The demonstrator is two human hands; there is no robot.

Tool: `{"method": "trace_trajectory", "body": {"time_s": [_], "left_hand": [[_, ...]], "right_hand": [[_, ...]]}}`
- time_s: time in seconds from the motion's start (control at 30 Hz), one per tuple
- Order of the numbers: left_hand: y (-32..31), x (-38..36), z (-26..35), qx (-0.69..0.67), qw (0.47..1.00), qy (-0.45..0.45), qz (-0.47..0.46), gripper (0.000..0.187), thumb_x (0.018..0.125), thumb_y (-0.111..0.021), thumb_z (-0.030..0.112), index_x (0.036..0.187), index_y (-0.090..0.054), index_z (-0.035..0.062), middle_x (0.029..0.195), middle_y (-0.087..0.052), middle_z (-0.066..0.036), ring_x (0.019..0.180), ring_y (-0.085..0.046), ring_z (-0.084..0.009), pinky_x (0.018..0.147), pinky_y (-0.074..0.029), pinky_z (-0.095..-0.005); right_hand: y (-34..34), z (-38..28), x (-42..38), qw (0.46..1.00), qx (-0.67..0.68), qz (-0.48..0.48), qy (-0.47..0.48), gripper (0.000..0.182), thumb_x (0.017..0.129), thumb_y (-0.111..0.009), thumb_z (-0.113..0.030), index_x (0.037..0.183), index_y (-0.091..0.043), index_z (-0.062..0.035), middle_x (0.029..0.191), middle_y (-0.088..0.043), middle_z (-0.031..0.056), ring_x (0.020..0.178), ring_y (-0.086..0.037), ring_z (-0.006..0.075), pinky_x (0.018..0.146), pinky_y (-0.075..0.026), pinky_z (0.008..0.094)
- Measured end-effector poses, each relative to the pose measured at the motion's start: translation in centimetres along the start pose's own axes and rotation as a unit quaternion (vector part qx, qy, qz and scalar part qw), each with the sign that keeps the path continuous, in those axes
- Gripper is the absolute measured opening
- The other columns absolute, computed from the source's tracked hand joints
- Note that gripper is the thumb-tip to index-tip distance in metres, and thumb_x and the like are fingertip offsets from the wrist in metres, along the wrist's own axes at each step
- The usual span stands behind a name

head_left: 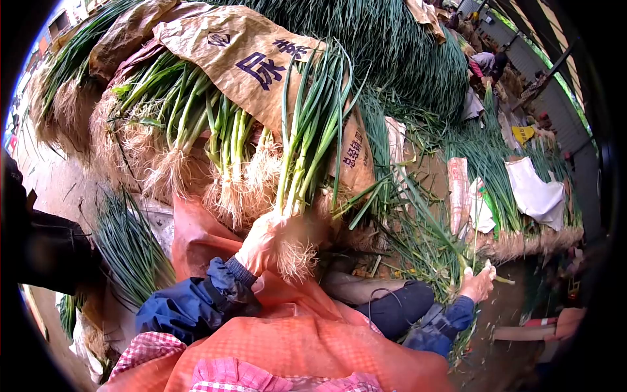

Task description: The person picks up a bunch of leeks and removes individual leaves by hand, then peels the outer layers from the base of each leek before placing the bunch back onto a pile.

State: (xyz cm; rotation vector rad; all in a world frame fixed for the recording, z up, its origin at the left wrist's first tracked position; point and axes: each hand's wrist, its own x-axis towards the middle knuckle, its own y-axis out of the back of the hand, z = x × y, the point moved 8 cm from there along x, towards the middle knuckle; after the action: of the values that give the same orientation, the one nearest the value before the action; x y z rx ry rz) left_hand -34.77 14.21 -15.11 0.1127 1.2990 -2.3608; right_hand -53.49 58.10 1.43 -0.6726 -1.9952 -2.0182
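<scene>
My left hand [258,245] is closed round the lower stems of a bunch of green onions [304,150], just above its hanging roots. The leaves of this bunch point up over a printed brown sack [245,55]. Off to the right, my right hand [477,282] is closed on a thin piece of green onion [465,261], beside a heap of loose leaves [421,251]. More rooted green onions [176,140] lie just beyond my left hand, partly covered by the sack.
An orange apron [307,346] covers my lap. Another green onion bundle [127,242] lies at the left. Further rows [490,189] with white cloths [537,196] stand at the right. A person [486,64] bends at the upper right; dark clothing [52,248] shows at the left edge.
</scene>
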Motion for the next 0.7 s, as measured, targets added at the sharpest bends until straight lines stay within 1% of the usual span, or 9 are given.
{"method": "trace_trajectory", "body": {"time_s": [0.03,0.1,0.17,0.23,0.37,0.43,0.57,0.63,0.7], "left_hand": [[0.1,0.2,-0.3,-0.001,1.0,0.0,0.001,0.021,0.085,-0.054,0.009,0.103,-0.053,-0.0027,0.091,-0.058,-0.005,0.075,-0.055,-0.0113,0.066,-0.046,-0.0231],[-0.7,-0.4,-0.6,0.014,1.0,0.019,0.001,0.023,0.082,-0.058,0.011,0.102,-0.053,0.0006,0.086,-0.056,-0.003,0.072,-0.055,-0.0131,0.066,-0.05,-0.0287],[-2.1,-1.4,-0.7,0.073,0.997,0.026,-0.004,0.021,0.081,-0.059,0.01,0.099,-0.054,0.001,0.085,-0.056,-0.002,0.072,-0.054,-0.0126,0.066,-0.049,-0.0276],[-1.5,-1.7,-1.5,0.112,0.993,0.025,-0.015,0.024,0.08,-0.061,0.011,0.101,-0.055,0.0003,0.089,-0.057,-0.003,0.08,-0.054,-0.0117,0.071,-0.047,-0.025],[-2.4,-2.4,1.0,0.082,0.994,-0.064,0.035,0.031,0.079,-0.062,0.015,0.103,-0.054,-0.0031,0.093,-0.058,-0.005,0.081,-0.054,-0.0134,0.078,-0.045,-0.0262],[0.8,-0.9,-0.2,0.024,0.999,-0.025,0.035,0.029,0.08,-0.061,0.017,0.1,-0.055,-0.0024,0.09,-0.058,-0.004,0.079,-0.054,-0.0133,0.077,-0.045,-0.0259],[-1.5,-1.4,-0.2,0.059,0.998,0.007,0.003,0.028,0.081,-0.06,0.017,0.103,-0.055,-0.0004,0.09,-0.058,-0.003,0.079,-0.053,-0.0116,0.072,-0.045,-0.0261],[-1.9,-2.0,0.0,0.161,0.987,-0.019,-0.014,0.033,0.08,-0.061,0.014,0.108,-0.053,-0.0006,0.098,-0.057,-0.001,0.084,-0.052,-0.0101,0.077,-0.044,-0.0243],[-2.0,-2.0,0.1,0.101,0.994,-0.038,0.009,0.034,0.08,-0.061,0.014,0.109,-0.053,-0.0006,0.098,-0.056,-0.001,0.085,-0.052,-0.01,0.077,-0.044,-0.0234]], "right_hand": [[-0.9,-0.3,-0.3,0.99,0.091,0.061,0.084,0.044,0.071,-0.065,-0.01,0.111,-0.051,0.0015,0.105,-0.055,0.0128,0.092,-0.055,0.02,0.075,-0.047,0.0276],[-2.5,-12.2,-4.2,0.824,0.526,-0.194,0.081,0.036,0.075,-0.061,-0.009,0.109,-0.055,0.0014,0.1,-0.059,0.0097,0.085,-0.057,0.0148,0.067,-0.047,0.023],[-2.8,-25.2,-11.7,0.482,0.7,-0.526,0.036,0.048,0.079,-0.063,-0.014,0.12,-0.044,0.0029,0.079,-0.058,0.004,0.063,-0.051,0.0083,0.053,-0.043,0.0198],[-4.4,-34.2,-15.9,0.515,0.641,-0.531,0.204,0.038,0.082,-0.06,-0.015,0.113,-0.048,0.0026,0.071,-0.054,0.0003,0.051,-0.044,0.0064,0.045,-0.037,0.02],[-3.2,-35.6,-18.3,0.548,0.681,-0.458,0.161,0.014,0.084,-0.055,-0.012,0.077,-0.057,-0.0007,0.06,-0.05,-0.0011,0.05,-0.043,0.004,0.042,-0.036,0.0186],[-1.3,-33.0,-19.7,0.41,0.708,-0.569,0.088,0.013,0.087,-0.051,-0.012,0.083,-0.058,-0.0019,0.06,-0.052,-0.0008,0.046,-0.042,0.0032,0.039,-0.033,0.0165],[-3.4,-35.0,-15.8,0.539,0.709,-0.444,0.097,0.017,0.084,-0.058,-0.017,0.09,-0.057,-0.0013,0.063,-0.05,-0.0017,0.046,-0.038,0.0022,0.037,-0.029,0.0164],[-6.8,-38.0,-17.7,0.463,0.663,-0.587,0.038,0.014,0.084,-0.057,-0.012,0.092,-0.058,-0.0009,0.066,-0.053,-0.0006,0.046,-0.039,0.0026,0.038,-0.029,0.0164],[-6.4,-37.9,-18.2,0.486,0.686,-0.54,0.024,0.012,0.086,-0.051,-0.008,0.09,-0.058,0.001,0.064,-0.053,0.0,0.046,-0.041,0.0032,0.037,-0.03,0.0166]]}}
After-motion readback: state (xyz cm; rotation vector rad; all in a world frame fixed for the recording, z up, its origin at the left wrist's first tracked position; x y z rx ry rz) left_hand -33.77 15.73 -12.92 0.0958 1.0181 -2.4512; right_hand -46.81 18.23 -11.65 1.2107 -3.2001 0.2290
